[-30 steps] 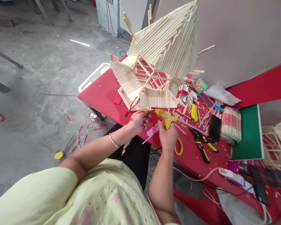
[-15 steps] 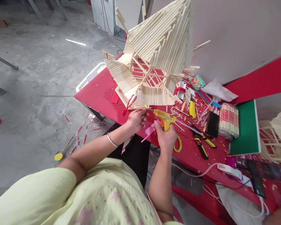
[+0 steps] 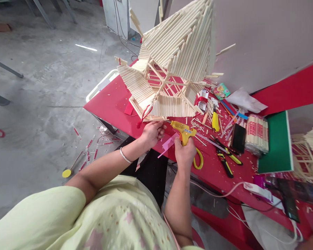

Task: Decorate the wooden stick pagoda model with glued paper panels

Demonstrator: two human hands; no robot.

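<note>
My right hand [image 3: 185, 153] is wrapped round the grip of a yellow hot glue gun [image 3: 182, 128], with a clear glue stick [image 3: 211, 141] out of its back. The gun's nozzle points left, to the near lower edge of a model pavilion [image 3: 178, 48] built of pale wooden sticks. Beside the nozzle, my left hand [image 3: 153, 133] has its fingers curled in a pinch under that edge; what they hold is hidden. A red cord [image 3: 146, 113] with a tassel hangs from the model's near corner. Below the gun lies a pink strip [image 3: 169, 144].
On the red table [image 3: 104, 100] lie yellow-black pliers [image 3: 225, 163], yellow-handled scissors [image 3: 198, 159], a yellow cutter [image 3: 215, 121], a black phone [image 3: 238, 138], bundled sticks [image 3: 257, 133] and a green board [image 3: 276, 142]. Another stick model [image 3: 306, 156] stands at the right. A power strip [image 3: 258, 191] has trailing cables.
The camera view has shifted slightly. Both hands and the glue gun stay in nearly the same place at the model's edge.
</note>
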